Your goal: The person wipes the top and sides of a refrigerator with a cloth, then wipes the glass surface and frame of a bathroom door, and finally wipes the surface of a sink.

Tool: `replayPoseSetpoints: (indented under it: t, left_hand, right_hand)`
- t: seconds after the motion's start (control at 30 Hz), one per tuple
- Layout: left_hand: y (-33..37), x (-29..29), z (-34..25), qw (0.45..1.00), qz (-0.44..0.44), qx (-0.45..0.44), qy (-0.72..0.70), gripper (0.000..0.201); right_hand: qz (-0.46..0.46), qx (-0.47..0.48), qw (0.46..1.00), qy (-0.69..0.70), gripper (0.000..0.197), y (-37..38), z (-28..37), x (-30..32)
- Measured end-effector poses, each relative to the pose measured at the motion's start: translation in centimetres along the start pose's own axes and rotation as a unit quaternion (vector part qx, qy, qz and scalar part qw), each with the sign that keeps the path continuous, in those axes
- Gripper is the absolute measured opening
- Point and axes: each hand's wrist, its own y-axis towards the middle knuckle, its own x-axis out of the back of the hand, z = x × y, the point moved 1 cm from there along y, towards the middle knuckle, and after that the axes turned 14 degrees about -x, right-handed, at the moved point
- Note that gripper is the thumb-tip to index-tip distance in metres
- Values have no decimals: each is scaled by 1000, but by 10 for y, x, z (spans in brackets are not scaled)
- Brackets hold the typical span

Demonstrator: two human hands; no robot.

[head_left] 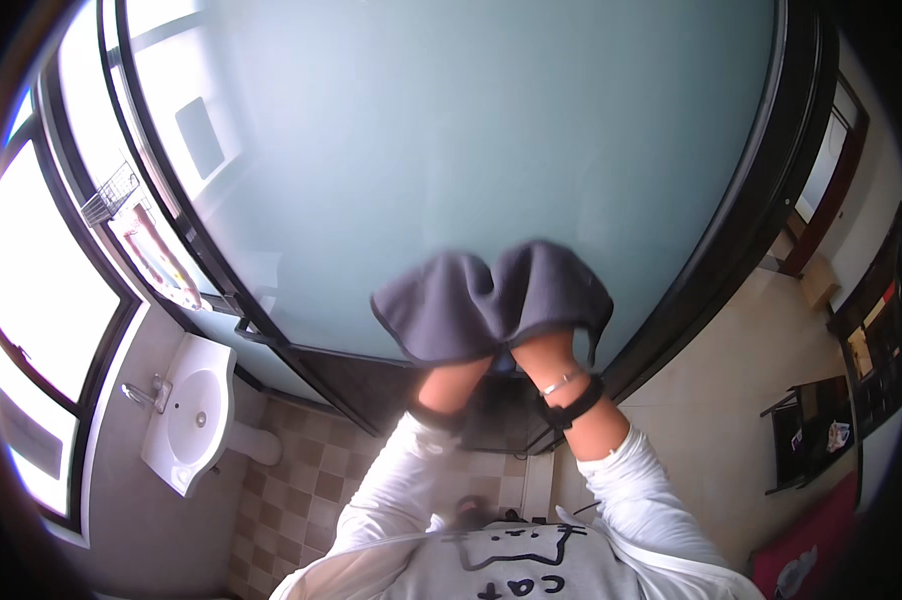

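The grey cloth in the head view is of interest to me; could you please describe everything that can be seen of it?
The grey cloth has a slight purple tint and looks like soft, matte fabric with a thin, darker edge. It spreads in two rounded humps with a dip between, its corners drooping at either side. It covers both hands, which are hidden beneath it, in front of the frosted glass panel; whether it touches the glass cannot be told.

Looks like a home bathroom, with white sink [184,430] at eight o'clock, checked floor tiles [296,480] at seven, frosted glass door [491,130] at twelve.
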Motion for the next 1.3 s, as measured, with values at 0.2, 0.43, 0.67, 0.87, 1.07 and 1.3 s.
replayPoseSetpoints:
  t: [0.2,0.43,0.67,0.87,1.07,1.3]
  left_hand:
    - [-35,-4,58,980,161,-115,-13,33]
    - [-7,-12,46,982,112,-108,-108,31]
    - [-57,14,55,991,66,-71,88,39]
    - [-27,-8,97,995,-44,-91,21,15]
    - [-13,1,73,994,-30,-31,-97,18]
    - [-62,-13,26,997,26,-64,-43,15]
  right_hand:
    - [-166,151,970,-93,28,-33,-83,-19]
    - [-117,109,985,-64,43,0,-29,-10]
    - [65,74,992,-76,41,-41,-22,-37]
    - [7,115,993,-8,44,-12,2,-11]
    - [-58,199,978,-36,52,-7,-20,-28]
    - [183,37,980,-66,44,-47,-76,-18]
